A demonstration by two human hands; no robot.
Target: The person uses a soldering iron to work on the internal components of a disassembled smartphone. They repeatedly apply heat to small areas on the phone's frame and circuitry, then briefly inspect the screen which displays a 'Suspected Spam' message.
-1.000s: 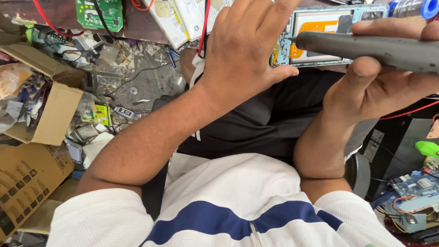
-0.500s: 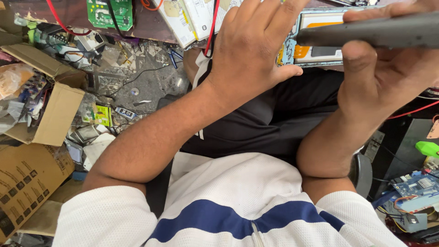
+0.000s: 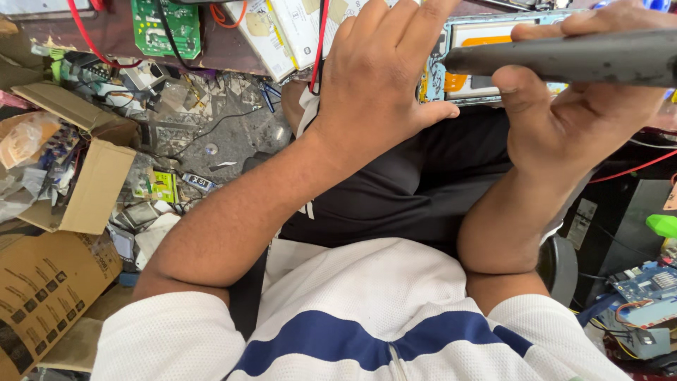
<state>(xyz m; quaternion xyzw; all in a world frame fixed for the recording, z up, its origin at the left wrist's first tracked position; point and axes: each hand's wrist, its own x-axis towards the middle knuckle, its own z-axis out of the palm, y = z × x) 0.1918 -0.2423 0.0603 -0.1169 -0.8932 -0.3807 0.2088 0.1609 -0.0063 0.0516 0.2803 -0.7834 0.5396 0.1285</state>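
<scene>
My left hand (image 3: 381,77) lies flat with its fingers spread at the top centre, pressing on the edge of an opened phone (image 3: 479,32) whose orange and white insides show. My right hand (image 3: 571,113) grips a thick dark grey tool handle (image 3: 564,60) that lies sideways across the top right, its tip pointing left over the phone. A red wire (image 3: 321,35) runs down past my left wrist. The part of the phone under my left palm is hidden.
An open cardboard box (image 3: 84,169) with plastic bags stands at the left above a larger printed carton (image 3: 42,289). A green circuit board (image 3: 169,27) lies at the top left. Scrap parts litter the grey floor (image 3: 226,141). A blue circuit board (image 3: 645,286) sits lower right.
The tool handle has risen towards the top of the view and my right hand with it. My left hand stays on the phone. The view has shifted slightly.
</scene>
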